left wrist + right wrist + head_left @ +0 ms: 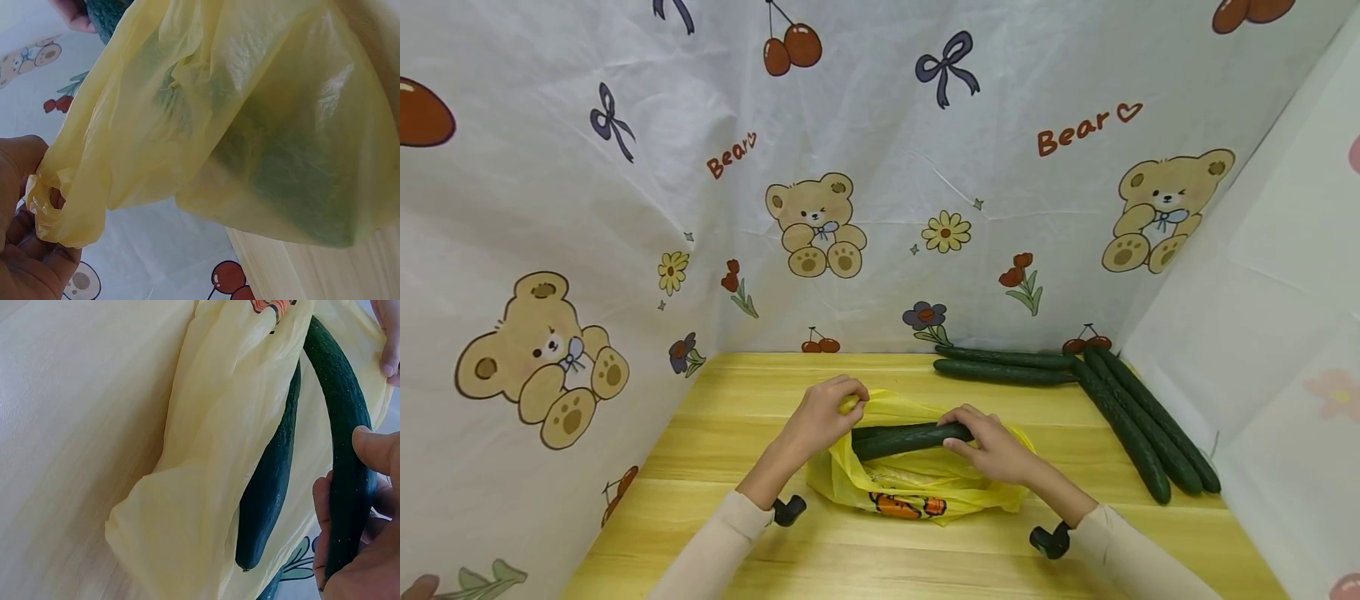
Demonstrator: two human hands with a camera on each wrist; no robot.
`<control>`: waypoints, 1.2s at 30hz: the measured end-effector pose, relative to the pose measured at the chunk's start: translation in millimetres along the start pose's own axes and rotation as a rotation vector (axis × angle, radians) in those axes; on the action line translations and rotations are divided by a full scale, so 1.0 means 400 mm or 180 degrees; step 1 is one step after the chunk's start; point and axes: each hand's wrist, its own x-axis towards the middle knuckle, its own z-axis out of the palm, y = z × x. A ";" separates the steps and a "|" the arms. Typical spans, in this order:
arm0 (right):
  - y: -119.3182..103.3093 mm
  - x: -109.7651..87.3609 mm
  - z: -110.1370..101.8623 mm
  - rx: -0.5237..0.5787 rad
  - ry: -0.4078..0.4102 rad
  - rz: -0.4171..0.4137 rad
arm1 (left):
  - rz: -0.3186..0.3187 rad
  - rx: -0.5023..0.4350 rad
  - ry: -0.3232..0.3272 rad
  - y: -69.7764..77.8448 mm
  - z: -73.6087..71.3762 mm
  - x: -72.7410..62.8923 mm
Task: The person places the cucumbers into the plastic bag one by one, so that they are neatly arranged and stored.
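Note:
A yellow plastic bag (842,483) with an orange print lies on the table with its mouth spread. My left hand (823,417) pinches the bag's handle at its far left side and holds it up. With my right hand (996,450) I grip the right end of a dark green cucumber (910,442), thumb on one side and fingers curled round the other. This cucumber's far end reaches into the bag mouth. Beside it, a second cucumber (269,494) sits inside the bag in the right wrist view. Green shapes show through the thin plastic in the left wrist view.
Two cucumbers (1003,375) lie along the back edge of the wooden table (730,433). Several more cucumbers (1142,425) lie side by side at the right. A white bear-print sheet (880,308) stands behind the table and along its sides.

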 end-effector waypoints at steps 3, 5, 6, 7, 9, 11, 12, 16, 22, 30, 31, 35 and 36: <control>0.003 0.003 0.004 -0.0010 -0.0014 0.0012 | 0.0003 0.0013 0.0008 -0.001 0.001 -0.001; 0.005 0.004 0.003 0.0031 -0.0008 0.0059 | 0.0011 0.0013 0.0021 -0.002 0.002 -0.002; 0.007 0.004 0.003 0.0044 0.0010 0.0082 | 0.0014 0.0004 0.0024 -0.002 0.003 -0.003; 0.009 0.004 0.001 0.0057 0.0035 0.0111 | 0.0020 0.0000 0.0030 -0.003 0.004 -0.002; 0.013 0.001 -0.004 0.0105 0.0090 0.0176 | 0.0026 -0.0002 0.0027 -0.003 0.005 -0.002; 0.019 -0.004 -0.009 0.0095 0.0121 0.0225 | 0.0017 0.0004 0.0017 -0.003 0.007 -0.002; 0.021 -0.006 -0.011 0.0103 0.0113 0.0250 | 0.0010 0.0013 0.0007 -0.004 0.007 -0.002; 0.030 -0.017 -0.017 0.0055 0.0029 0.0288 | -0.0004 0.0030 0.0005 -0.005 0.009 -0.006; 0.028 -0.022 -0.029 0.0015 0.0034 0.0283 | -0.0030 0.0021 0.0004 -0.006 0.013 -0.009; 0.017 -0.034 -0.066 -0.0116 0.0197 0.0200 | -0.0050 -0.0028 0.0012 -0.002 0.011 -0.011; 0.017 -0.037 -0.072 -0.0134 0.0215 0.0197 | -0.0047 -0.0028 0.0009 -0.001 0.011 -0.010; 0.023 -0.049 -0.095 -0.0174 0.0276 0.0175 | -0.0031 -0.0026 0.0010 -0.001 0.011 -0.009; 0.027 -0.052 -0.100 -0.0185 0.0285 0.0178 | -0.0027 -0.0025 0.0014 -0.001 0.011 -0.009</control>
